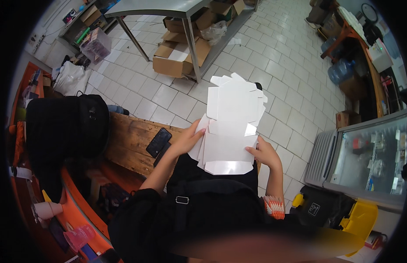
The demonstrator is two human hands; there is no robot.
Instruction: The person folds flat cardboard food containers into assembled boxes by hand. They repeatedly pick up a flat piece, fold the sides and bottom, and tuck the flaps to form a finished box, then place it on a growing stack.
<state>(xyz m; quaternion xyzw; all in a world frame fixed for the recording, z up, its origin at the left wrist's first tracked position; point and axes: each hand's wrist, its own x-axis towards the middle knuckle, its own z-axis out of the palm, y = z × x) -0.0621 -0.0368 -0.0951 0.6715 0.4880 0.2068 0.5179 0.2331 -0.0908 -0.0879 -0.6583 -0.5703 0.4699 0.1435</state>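
Several flat white box blanks (pixel 232 131) sit fanned in our hands above our lap: the left hand (pixel 188 139) clamps their left edge, the right hand (pixel 267 154) grips the lower right edge. Left of us, two dark phones (pixel 158 142) lie on the wooden table (pixel 129 140).

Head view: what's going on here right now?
A person holds a stack of flat white die-cut cardboard blanks in both hands, above their lap. The left hand fans the left edges of the sheets, and the right hand grips the lower right edge. Two dark phones lie on the wooden bench beside them.
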